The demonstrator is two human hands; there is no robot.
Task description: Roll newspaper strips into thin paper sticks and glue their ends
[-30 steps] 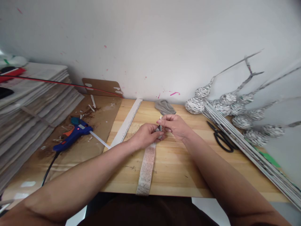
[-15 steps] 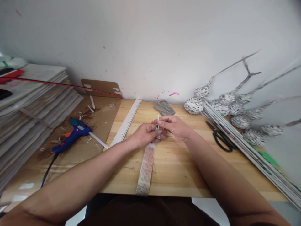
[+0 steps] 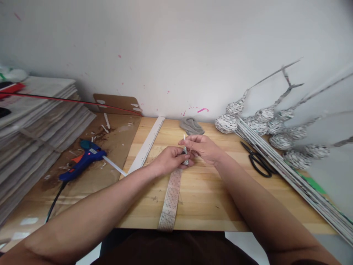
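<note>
My left hand (image 3: 170,159) is closed in a pinch around a small newspaper piece, just above the middle of the table. Facing it, my right hand (image 3: 203,148) pinches the upper part of the same thin paper roll (image 3: 185,150), whose pale tip sticks up between the fingers. Below my left hand a flat printed newspaper strip (image 3: 170,197) runs toward me and over the table's front edge. My fingers hide where the strip and the roll meet.
On the left, a blue glue gun (image 3: 82,160) lies on brown cardboard beside a tall newspaper stack (image 3: 41,117). A white ruler-like strip (image 3: 147,143) and a grey cloth (image 3: 191,126) lie behind my hands. At right are black scissors (image 3: 257,163), long paper rods (image 3: 286,176) and woven paper gourds (image 3: 226,124).
The view has shifted slightly, so the surroundings sit a little further left. Both hands keep their pinch, with the paper roll's tip tilted slightly more to the left.
</note>
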